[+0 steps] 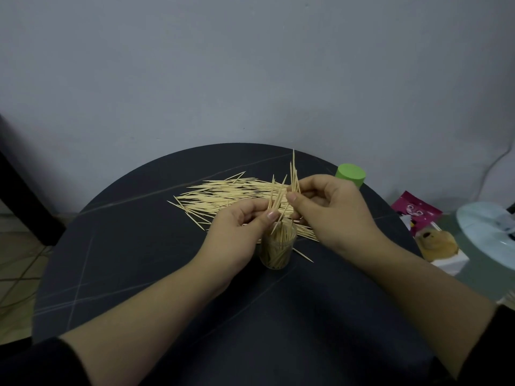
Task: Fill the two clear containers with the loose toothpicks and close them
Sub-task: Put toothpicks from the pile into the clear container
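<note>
Head view: a round dark surface (111,274) veined with thin pale lines fills the lower part of the picture, with a grey wall behind it. Left of centre, toward the far edge, a broad pile of loose pale wooden toothpicks (223,193) lies flat on the surface, most of them running roughly left to right. Nearer than the pile, the left hand (239,232) pinches a small fanned bunch of toothpicks (276,196) between thumb and fingertips, points up. Directly below that bunch stands an upright clear cylindrical container (277,252), open at the top and already holding many toothpicks on end. One stray toothpick (303,254) lies on the surface just right of it. The right hand (331,215) is close to the left, its thumb and fingers curled round a few upright toothpicks (294,174) that rise above both hands. Behind it, near the surface's far right edge, sits a green round plastic lid (350,175). Off the surface to the right are a pink printed packet (415,210), a small yellow plush bear (437,242) and a pale blue rounded object (485,232).
</note>
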